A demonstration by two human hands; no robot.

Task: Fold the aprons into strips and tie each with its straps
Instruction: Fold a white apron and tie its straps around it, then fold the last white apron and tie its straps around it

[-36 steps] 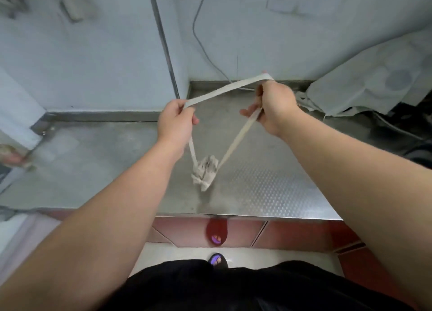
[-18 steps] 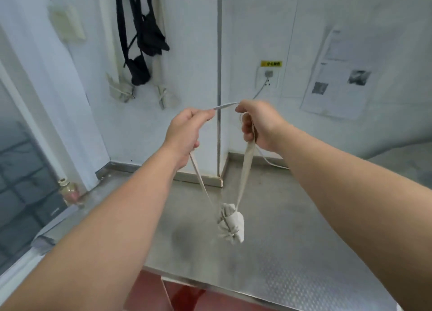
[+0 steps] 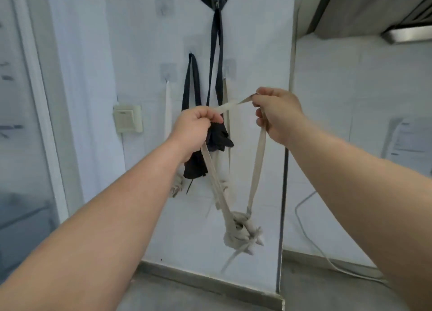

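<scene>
two hands: the left hand (image 3: 196,125) and the right hand (image 3: 278,114), both on one strap loop (image 3: 257,161). one tied beige apron bundle (image 3: 238,231) hangs from it. on the wall (image 3: 140,53): two black aprons, a long black apron (image 3: 219,137) and a short black apron (image 3: 195,168); two more beige bundles, the left wall bundle (image 3: 176,189) and the right wall bundle (image 3: 226,189). one switch (image 3: 127,118), one paper sheet (image 3: 406,137), one cable (image 3: 311,231).

bare left hand (image 3: 195,125) and bare right hand (image 3: 278,114), both forearms (image 3: 112,221) uncovered to the frame's edge.
</scene>
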